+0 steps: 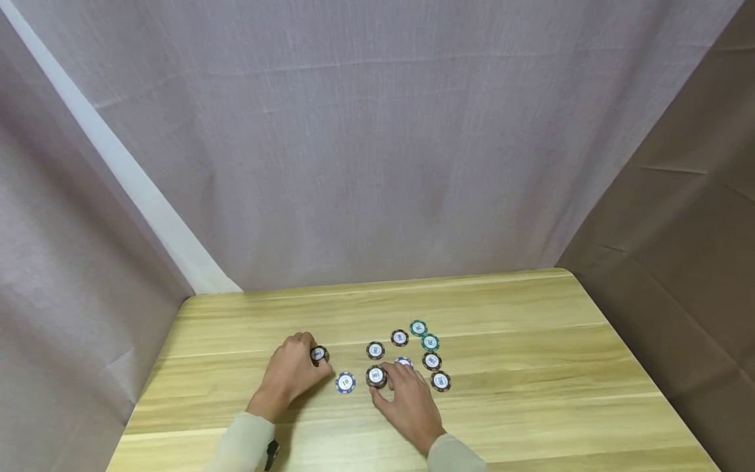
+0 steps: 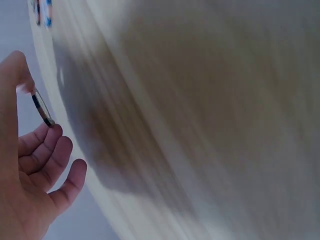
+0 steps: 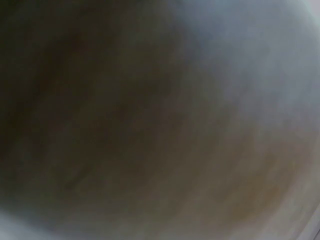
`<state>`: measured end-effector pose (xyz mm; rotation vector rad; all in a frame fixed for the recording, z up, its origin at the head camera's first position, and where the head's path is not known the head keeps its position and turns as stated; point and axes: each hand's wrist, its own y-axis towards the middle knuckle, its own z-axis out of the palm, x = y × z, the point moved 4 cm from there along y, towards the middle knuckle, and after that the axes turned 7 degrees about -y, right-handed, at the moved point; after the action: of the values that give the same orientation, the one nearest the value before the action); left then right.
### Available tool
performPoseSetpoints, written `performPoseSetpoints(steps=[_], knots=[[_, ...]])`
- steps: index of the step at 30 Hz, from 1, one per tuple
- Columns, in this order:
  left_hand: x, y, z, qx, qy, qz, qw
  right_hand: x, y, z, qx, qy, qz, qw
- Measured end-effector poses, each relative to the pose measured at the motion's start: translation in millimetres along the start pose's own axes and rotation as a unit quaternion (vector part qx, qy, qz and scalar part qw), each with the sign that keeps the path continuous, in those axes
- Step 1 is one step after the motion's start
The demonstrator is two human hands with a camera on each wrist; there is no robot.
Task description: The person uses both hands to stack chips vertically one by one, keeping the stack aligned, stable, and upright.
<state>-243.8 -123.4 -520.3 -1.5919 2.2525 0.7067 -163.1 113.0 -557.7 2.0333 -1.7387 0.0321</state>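
Note:
My left hand (image 1: 295, 368) pinches a black poker chip (image 1: 318, 354) by its edges between thumb and fingertips. In the left wrist view that chip (image 2: 42, 107) appears edge-on, apart from the wood. To the right, thumb and fingers of my right hand (image 1: 411, 403) grip the sides of a black 100 chip (image 1: 375, 375), which looks like the top of a small stack. Between the hands lies a blue-and-white 10 chip (image 1: 345, 382). Another blue chip (image 1: 404, 361) is partly hidden behind the right hand. Only dark, blurred surface fills the right wrist view.
Black chips (image 1: 375, 350), (image 1: 400, 337) lie beyond the right hand. Two green chips (image 1: 419, 328), (image 1: 430, 342) touch or nearly touch, with black chips (image 1: 432, 361), (image 1: 440, 381) nearer me. Grey curtains (image 1: 383, 164) stand behind the wooden table (image 1: 560, 406).

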Motion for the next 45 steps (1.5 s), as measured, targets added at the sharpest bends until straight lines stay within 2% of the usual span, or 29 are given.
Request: performPoseSetpoints(steps=[5,11,16,22,26,31,38,45], knots=[[-22.9,-5.0,0.8,0.003,-0.001,0.044,0.999,1.6,1.0,1.4,0.0,-0.001,-0.005,1.0],[-50.3,-7.4,4.6,0.013,-0.024,0.086,0.9959,0.4,2.5,1.8,-0.002,-0.004,-0.008,1.0],[-66.2,-9.7,18.8,0.035,-0.041,0.103,0.9932,-0.3,1.2,0.3,0.001,0.003,-0.006,1.0],[-79.6,-12.3,35.9,0.052,-0.038,0.117,0.9911,-1.6,-0.8,-1.4,-0.002,-0.003,-0.007,1.0],[-84.8,-14.9,42.4,0.059,-0.039,0.121,0.9901,-1.8,-1.3,-2.0,0.002,-0.007,-0.005,1.0],[-85.9,-17.1,44.5,0.064,-0.044,0.109,0.991,-1.4,0.1,-1.7,0.013,-0.005,-0.003,0.9999],[-86.5,-18.0,43.0,0.069,-0.035,0.111,0.9908,-0.7,-0.5,-1.4,0.021,-0.005,0.0,0.9998],[-84.7,-12.7,37.7,0.053,-0.029,0.101,0.993,-0.1,0.5,-2.6,0.02,-0.004,0.0,0.9998]])
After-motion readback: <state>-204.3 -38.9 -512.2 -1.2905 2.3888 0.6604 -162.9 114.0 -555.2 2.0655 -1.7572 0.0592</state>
